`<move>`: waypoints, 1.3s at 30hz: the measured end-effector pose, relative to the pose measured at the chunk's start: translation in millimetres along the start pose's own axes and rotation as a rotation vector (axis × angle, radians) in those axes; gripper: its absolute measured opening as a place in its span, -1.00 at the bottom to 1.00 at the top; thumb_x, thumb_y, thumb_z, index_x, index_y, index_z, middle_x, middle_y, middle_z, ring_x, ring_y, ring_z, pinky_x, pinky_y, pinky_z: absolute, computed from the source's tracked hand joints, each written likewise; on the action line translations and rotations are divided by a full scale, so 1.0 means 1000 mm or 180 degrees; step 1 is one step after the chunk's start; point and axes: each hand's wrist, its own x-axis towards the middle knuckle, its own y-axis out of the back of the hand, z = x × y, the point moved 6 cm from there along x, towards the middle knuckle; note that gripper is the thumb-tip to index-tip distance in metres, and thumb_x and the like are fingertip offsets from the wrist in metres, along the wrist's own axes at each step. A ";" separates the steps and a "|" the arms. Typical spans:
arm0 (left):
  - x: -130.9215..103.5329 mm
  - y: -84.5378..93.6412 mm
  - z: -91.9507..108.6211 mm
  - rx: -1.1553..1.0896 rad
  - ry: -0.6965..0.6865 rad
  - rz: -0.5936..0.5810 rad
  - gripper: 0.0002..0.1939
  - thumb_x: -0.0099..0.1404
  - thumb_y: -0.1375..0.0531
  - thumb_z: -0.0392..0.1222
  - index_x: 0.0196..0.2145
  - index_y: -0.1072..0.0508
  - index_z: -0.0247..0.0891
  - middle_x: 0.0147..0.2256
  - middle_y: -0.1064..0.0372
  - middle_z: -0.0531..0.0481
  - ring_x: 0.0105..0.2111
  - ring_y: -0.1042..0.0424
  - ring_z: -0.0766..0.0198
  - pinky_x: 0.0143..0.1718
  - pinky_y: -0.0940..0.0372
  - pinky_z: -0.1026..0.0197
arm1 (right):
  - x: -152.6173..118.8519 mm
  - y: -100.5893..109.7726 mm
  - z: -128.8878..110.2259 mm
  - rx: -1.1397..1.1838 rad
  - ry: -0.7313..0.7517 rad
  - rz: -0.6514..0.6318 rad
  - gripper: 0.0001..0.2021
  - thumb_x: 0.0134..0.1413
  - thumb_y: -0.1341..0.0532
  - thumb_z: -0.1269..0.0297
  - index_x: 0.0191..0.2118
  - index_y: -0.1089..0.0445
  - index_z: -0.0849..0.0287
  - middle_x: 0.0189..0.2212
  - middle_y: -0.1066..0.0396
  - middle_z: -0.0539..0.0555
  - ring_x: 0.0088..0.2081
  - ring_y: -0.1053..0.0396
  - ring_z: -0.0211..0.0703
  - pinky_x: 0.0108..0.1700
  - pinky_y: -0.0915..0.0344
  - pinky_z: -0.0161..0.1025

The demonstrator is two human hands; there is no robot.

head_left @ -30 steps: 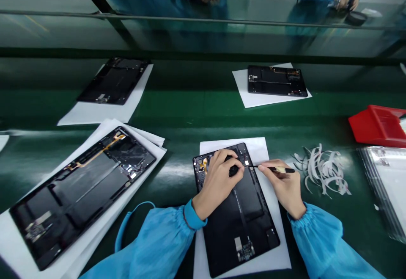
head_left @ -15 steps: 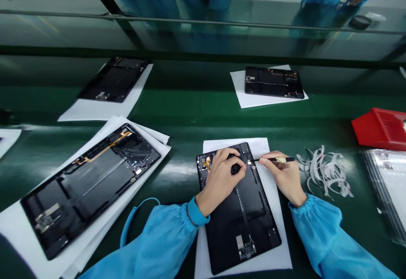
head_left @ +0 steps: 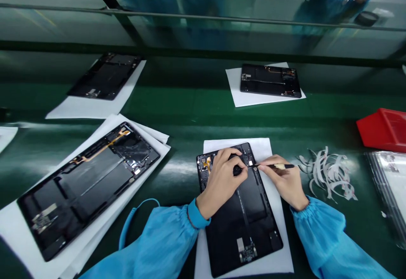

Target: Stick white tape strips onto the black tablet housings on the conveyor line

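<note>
An opened black tablet shell (head_left: 228, 245) lies on white paper (head_left: 282, 236) in front of me. Over its upper part is my left hand (head_left: 223, 173), thumb and fingertips closed on a small black item (head_left: 237, 169) I cannot make out clearly. From the right, my right hand (head_left: 283, 181) pinches a thin dark tool (head_left: 281, 166) with a pale band. The tool's tip reaches the tablet's upper right edge, close to my left fingertips. A blue wrist band with a coiled cord (head_left: 126, 226) is on my left wrist.
Another opened tablet (head_left: 95, 181) lies on stacked paper at left. Two more tablets (head_left: 106, 75) (head_left: 269, 81) rest on paper farther back. To the right are curled white strips (head_left: 330, 175), a red bin (head_left: 383, 128) and clear trays (head_left: 385, 186). People in blue stand behind the glass.
My right hand and the tool have shifted slightly left and down, the tip now nearer my left fingertips. The view has moved a little. Behind the glass, a person's hands have moved.
</note>
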 end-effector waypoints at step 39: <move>-0.062 0.041 -0.011 -0.0423 0.0322 0.0558 -0.64 0.37 -0.10 -0.19 0.10 -0.27 -0.02 0.21 -0.09 -0.13 0.23 -0.15 0.00 0.21 -0.14 -0.18 | -0.055 0.025 0.005 -0.0220 -0.0346 0.0398 -0.60 0.32 -0.03 0.02 -0.47 -0.33 0.11 -0.12 -0.47 0.14 -0.04 -0.41 -0.02 0.05 -0.32 -0.13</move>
